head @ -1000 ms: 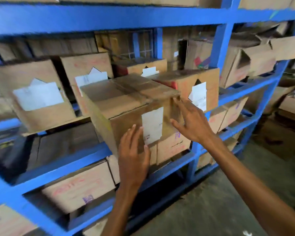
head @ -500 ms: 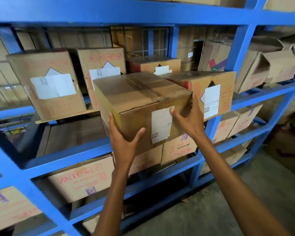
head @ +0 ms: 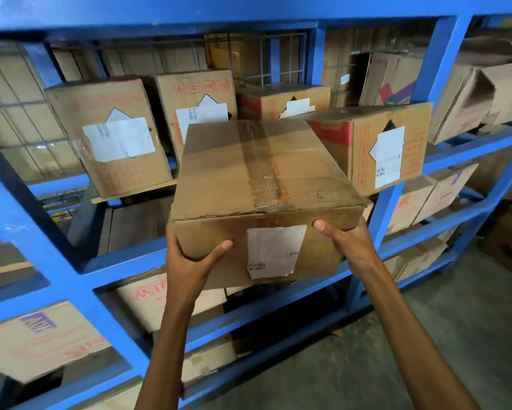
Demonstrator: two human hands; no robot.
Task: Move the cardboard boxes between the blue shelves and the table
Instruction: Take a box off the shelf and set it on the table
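A taped brown cardboard box (head: 257,176) with a white label on its front hangs out in front of the blue shelves (head: 393,199). My left hand (head: 189,258) grips its lower left corner, thumb on the front face and fingers hidden under the box. My right hand (head: 349,244) grips the lower right corner the same way. The box tilts slightly toward me, its rear end still over the middle shelf level.
Several labelled cardboard boxes stand on the middle shelf, one (head: 112,134) at the left and one (head: 387,146) close at the right. More boxes (head: 41,338) fill the lower shelves. A bare concrete floor (head: 411,344) lies at the lower right.
Both hands went from lying against the box's front to gripping its lower corners, and the box has come forward out of the shelf toward me.
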